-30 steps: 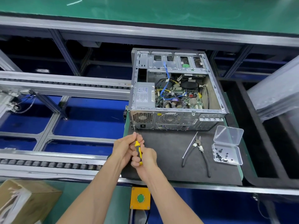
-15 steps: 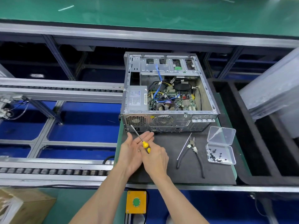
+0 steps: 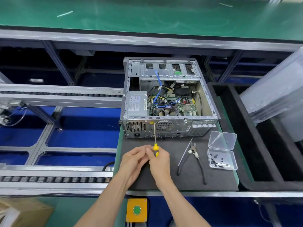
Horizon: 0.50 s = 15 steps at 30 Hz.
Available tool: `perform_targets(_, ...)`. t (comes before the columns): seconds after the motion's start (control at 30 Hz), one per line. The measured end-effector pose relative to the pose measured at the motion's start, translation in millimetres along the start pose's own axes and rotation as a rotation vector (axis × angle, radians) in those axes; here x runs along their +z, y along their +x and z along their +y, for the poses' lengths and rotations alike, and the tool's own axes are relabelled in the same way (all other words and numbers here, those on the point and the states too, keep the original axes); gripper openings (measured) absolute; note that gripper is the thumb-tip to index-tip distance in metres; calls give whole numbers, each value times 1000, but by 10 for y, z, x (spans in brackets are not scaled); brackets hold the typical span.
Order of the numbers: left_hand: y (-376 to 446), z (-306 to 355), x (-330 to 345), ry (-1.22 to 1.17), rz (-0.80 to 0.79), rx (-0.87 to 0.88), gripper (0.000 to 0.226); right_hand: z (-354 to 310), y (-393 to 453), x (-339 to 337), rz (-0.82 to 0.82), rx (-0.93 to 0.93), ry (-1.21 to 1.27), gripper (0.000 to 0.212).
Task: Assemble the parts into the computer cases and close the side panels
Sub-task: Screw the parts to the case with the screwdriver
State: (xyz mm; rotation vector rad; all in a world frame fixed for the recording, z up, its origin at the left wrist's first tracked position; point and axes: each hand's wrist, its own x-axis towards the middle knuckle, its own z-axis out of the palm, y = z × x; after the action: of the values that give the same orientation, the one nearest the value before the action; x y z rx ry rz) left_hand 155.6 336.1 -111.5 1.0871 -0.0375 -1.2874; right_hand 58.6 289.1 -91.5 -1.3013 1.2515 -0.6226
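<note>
From the head camera, a grey metal computer case lies on its side at the far end of a dark grey foam work mat, its side panel off and the inside showing: a silver power supply box at the left, a green motherboard with a black cooling fan and blue and yellow cables to the right, and a steel drive cage along the far edge. The case's perforated rear panel faces the person.

The right hand pinches the yellow handle of a slim screwdriver between thumb and curled fingers. The metal shaft points away from the person, and its tip reaches the upper edge of the rear panel, between the two vent grilles. The left hand sits just beside the right, its fingertips touching near the handle's end; whether they actually grip the handle cannot be told.

To the right on the mat lie black-handled cutting pliers with jaws pointing toward the case, and beside them a clear plastic hinged box, lid open, with small dark screws in its lower half.

Left of the mat run grey roller conveyor rails over a blue floor. Near the bottom edge sits a yellow button box with a green button, and a brown cardboard carton shows at the lower left corner.
</note>
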Motion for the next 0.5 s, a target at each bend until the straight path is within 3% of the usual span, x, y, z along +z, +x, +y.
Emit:
perform_targets(0.17,9,-60,-33,-45,39,48,29,11,0,34,-15,27,156,7)
perform_targets(0.37,67,34,21,-217,128,44,16,39,-4,-28,36,-82,18,26)
perform_targets(0.5,189,156,105,-216,204,60,16,198,-135,-87,-65,-180,-109,18)
